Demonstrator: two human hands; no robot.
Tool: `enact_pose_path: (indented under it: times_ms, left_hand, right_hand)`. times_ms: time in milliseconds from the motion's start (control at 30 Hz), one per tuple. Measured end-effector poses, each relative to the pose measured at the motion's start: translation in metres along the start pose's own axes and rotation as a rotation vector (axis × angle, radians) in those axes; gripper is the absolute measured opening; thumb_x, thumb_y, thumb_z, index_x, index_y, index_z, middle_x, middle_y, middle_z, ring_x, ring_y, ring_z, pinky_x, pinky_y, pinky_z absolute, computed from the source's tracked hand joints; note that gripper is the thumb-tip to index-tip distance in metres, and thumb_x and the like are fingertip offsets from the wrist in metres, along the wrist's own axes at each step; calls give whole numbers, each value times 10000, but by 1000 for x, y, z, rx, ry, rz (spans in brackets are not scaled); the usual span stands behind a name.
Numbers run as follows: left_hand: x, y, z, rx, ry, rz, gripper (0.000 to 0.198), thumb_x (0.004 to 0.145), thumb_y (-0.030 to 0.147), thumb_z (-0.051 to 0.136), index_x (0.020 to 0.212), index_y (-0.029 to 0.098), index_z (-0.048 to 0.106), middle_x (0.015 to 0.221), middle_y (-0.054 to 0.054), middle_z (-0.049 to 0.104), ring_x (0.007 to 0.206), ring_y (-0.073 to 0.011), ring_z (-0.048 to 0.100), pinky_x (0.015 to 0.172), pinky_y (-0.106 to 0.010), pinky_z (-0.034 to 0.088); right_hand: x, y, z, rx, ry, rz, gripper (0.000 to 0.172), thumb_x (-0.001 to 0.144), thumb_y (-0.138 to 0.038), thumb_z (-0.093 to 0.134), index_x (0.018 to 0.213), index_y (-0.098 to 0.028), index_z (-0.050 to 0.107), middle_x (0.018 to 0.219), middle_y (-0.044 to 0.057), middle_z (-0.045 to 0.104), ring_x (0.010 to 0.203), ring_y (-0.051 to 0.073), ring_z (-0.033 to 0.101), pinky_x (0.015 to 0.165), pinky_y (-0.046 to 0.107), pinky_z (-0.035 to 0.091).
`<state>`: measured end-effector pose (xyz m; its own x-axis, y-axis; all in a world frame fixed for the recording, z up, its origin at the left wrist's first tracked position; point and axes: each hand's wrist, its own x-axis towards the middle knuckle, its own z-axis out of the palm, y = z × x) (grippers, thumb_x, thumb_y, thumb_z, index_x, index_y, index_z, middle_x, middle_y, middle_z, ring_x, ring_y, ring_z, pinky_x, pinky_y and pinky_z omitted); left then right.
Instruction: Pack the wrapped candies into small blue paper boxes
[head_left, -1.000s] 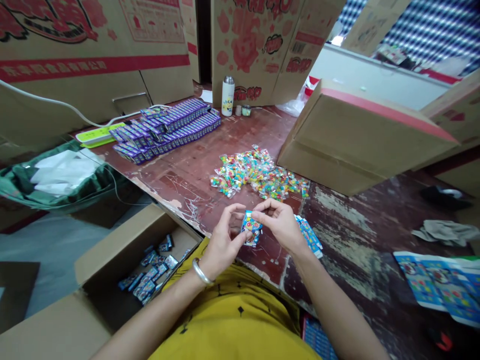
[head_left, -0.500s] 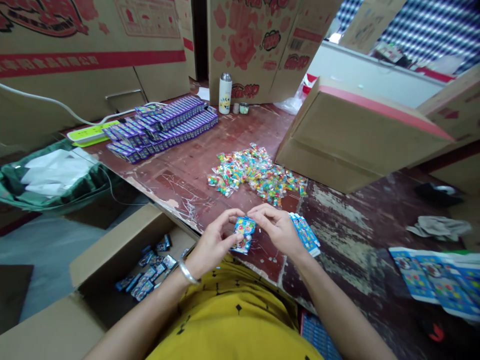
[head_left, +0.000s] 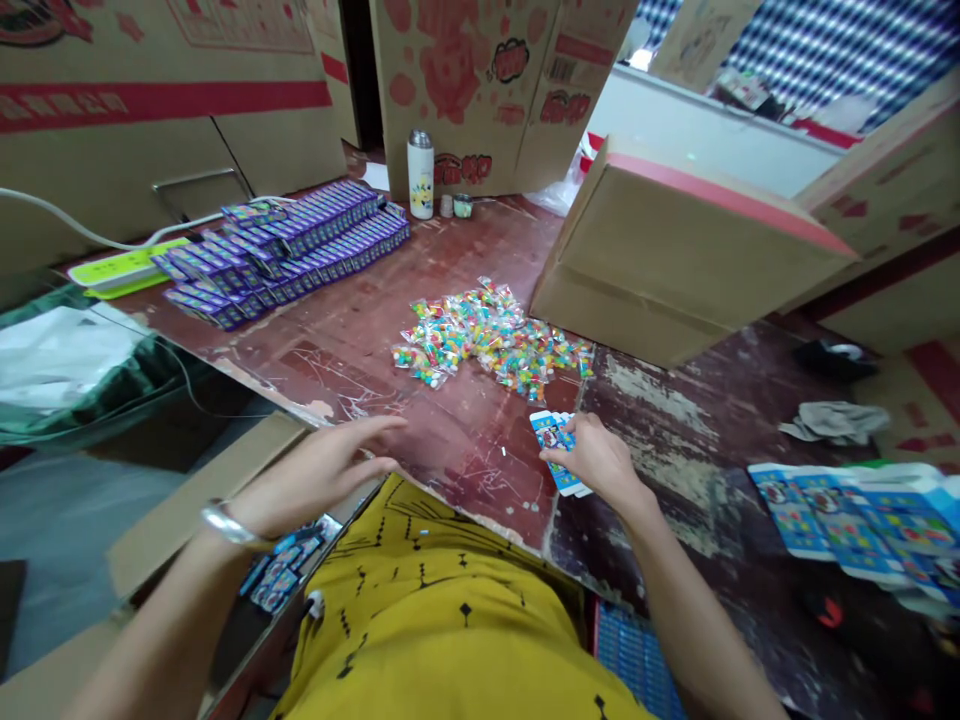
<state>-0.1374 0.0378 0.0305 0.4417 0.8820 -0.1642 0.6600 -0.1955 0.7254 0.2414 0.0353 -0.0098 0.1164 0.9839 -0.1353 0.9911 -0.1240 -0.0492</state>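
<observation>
My left hand [head_left: 330,462], a silver bangle on its wrist, hangs over the table's front edge with fingers stretched and thumb apart. Nothing is in it. Below it, in an open cardboard carton [head_left: 206,490], lie several small filled blue boxes [head_left: 277,580]. My right hand [head_left: 600,462] grips a small fanned stack of flat blue candy boxes [head_left: 561,478] on the table, thumb on the printed face; its other fingers are partly hidden. Beyond both hands lies a pile of small clear bags of coloured candies [head_left: 487,335].
Rows of purple boxes [head_left: 300,250] stand at the back left beside a green-and-white power strip [head_left: 127,265]. A white flask [head_left: 421,178] stands at the back. A large carton [head_left: 675,260] leans at the right. More flat blue boxes [head_left: 847,520] and a grey cloth [head_left: 836,423] lie far right.
My left hand has moved left and opened, and the small blue box that was between both hands is gone from them. My right hand has moved right onto the flat stack. The view has shifted.
</observation>
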Motion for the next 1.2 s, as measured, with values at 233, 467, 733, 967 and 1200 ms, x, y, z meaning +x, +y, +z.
enact_pose_path:
  times_ms: [233,467,733,967,1200]
  left_hand:
    - [34,45,67,-175,-62,113,273,823,304,592,1075,237,670,882,-41,731,815,-210,675,738,-281,488]
    - [42,59,104,-397,3,90,152,847,323,579,899,198,646,856,-35,706,778,-186,642,711,-274,469]
    - [58,75,123,-918,197,37,374,743,365,731,957,187,481,899,-7,592,827,-155,589,744,-272,487]
    - [48,68,100,-1328,35,31,279,791,331,706,905,168,511,888,-12,601,804,-121,583,749,-241,465]
    - [39,58,90,-1459,-146,53,300,837,307,663,1092,194,553,1031,-69,646,830,-163,647,794,-328,515]
  right_hand:
    - [2,2,5,115,32,79,605,634,-592,737,1052,-186,573,1030,121,626,872,275,662,667,315,436]
    - [6,-3,-4,603,36,-1,322,730,-500,682,773,-204,563,688,8,621,640,180,598,574,273,422]
    - [-22,-79,-29,1278,-13,-160,288,815,-473,629,790,-193,568,599,-35,539,438,90,466,403,210,395]
    - [-30,-94,-23,1241,-96,-327,416,892,-365,550,1290,-244,546,850,7,634,564,94,552,490,210,471]
    - [-24,-91,-29,1218,-225,-368,285,809,-330,678,1052,-215,581,693,-37,608,537,95,571,496,202,475]
